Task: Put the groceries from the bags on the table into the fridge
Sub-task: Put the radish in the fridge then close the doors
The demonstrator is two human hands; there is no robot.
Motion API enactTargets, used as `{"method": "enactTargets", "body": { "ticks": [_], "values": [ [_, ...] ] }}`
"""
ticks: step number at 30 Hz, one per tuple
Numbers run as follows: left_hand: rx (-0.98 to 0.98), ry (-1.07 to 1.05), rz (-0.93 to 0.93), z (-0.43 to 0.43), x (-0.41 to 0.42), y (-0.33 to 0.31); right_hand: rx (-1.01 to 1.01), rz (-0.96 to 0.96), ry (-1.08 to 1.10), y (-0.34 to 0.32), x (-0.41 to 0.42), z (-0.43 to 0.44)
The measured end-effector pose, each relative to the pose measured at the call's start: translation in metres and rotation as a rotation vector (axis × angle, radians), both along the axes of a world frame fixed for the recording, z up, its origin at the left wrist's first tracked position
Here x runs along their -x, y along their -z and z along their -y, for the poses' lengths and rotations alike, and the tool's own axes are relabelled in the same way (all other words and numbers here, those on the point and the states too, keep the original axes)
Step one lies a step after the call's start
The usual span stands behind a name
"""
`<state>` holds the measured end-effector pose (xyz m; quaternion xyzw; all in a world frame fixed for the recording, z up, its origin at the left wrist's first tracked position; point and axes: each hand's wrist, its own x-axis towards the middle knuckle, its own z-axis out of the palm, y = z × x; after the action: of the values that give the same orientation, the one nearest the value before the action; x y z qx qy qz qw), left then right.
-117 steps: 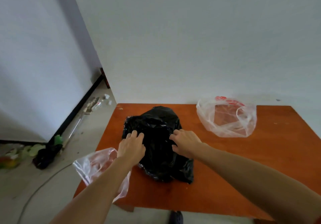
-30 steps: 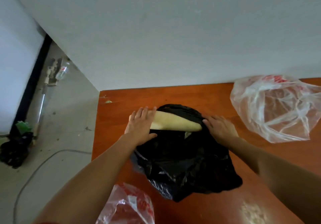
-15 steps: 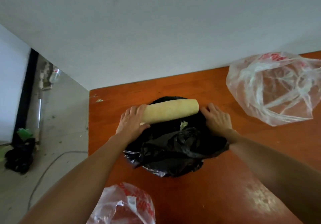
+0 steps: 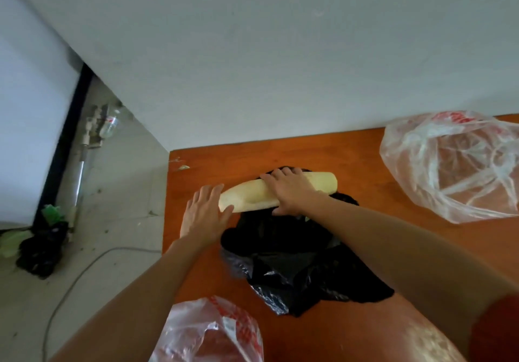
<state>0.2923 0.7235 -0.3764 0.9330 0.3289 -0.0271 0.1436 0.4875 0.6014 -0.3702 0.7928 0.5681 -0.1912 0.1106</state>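
As the right hand (image 4: pixel 293 194) grips the radish (image 4: pixel 323 184) and the left hand (image 4: pixel 205 213) spreads open, lift clear of the bag (image 4: pixel 295 263).

Noted bare: left hand (image 4: pixel 206 214) with forearm, right hand (image 4: pixel 292 193) with forearm. Recorded at upper right arm, lower right corner: red sleeve edge (image 4: pixel 497 330).

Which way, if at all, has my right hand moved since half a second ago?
Yes. The right hand went left, from the right edge of the black bag onto the middle of the pale vegetable, which it now grips.
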Motion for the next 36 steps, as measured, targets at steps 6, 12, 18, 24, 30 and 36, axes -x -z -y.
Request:
{"method": "enactTargets", "body": {
  "ticks": [6,12,18,24,30,36],
  "values": [
    [-0.02,-0.006,0.022,-0.01,0.032,-0.004,-0.106,0.04,0.014,0.005,0.004,0.004],
    [-0.079,0.083,0.055,-0.004,0.009,-0.047,-0.418,-0.065,0.195,-0.065,-0.003,0.038],
    [-0.141,0.264,0.129,0.041,-0.062,-0.118,-0.683,-0.02,0.396,-0.158,-0.017,0.11],
    [-0.204,0.518,0.194,0.149,-0.115,-0.17,-0.735,0.135,0.575,-0.2,-0.014,0.253],
    [-0.251,0.814,0.257,0.318,-0.125,-0.185,-0.691,0.286,0.826,-0.211,0.042,0.45],
    [-0.21,1.106,0.327,0.507,-0.116,-0.187,-0.591,0.389,1.12,-0.212,0.123,0.642]
  ]
}}
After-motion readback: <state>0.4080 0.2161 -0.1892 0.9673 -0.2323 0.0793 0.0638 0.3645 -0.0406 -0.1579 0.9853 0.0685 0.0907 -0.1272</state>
